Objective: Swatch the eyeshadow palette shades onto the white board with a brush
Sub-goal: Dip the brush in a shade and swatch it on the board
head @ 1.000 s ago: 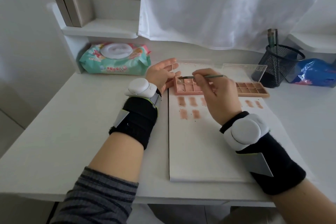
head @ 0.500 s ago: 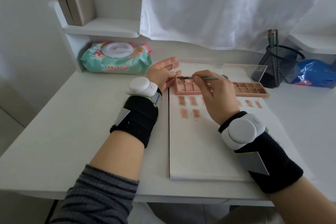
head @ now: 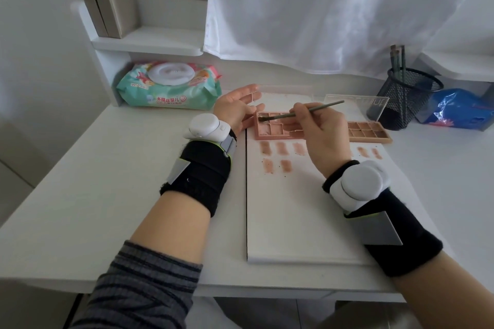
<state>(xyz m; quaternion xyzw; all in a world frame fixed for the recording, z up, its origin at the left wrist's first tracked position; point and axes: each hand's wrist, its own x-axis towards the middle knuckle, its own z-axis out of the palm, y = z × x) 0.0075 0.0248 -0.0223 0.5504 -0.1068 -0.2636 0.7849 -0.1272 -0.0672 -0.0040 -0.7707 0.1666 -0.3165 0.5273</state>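
Note:
A pink eyeshadow palette (head: 270, 129) lies open at the far end of the white board (head: 291, 211). My right hand (head: 322, 132) pinches a thin green brush (head: 319, 108), its dark tip resting in the palette's top-left pan. My left hand (head: 236, 109) steadies the palette's left edge with relaxed, straight fingers. Several brownish-pink swatches (head: 280, 148) sit in two rows on the board below the palette, and more swatches (head: 369, 152) show to the right of my hand.
A second palette (head: 367, 133) with a clear lid lies to the right. A black mesh cup (head: 406, 96) holds brushes, beside a blue bag (head: 459, 109). A wet-wipes pack (head: 168, 87) lies at the back left under a shelf with grey boxes (head: 107, 0).
The brush tip has stayed in the top-left pan, with only small shifts of my right hand. My left hand keeps its place at the palette's edge.

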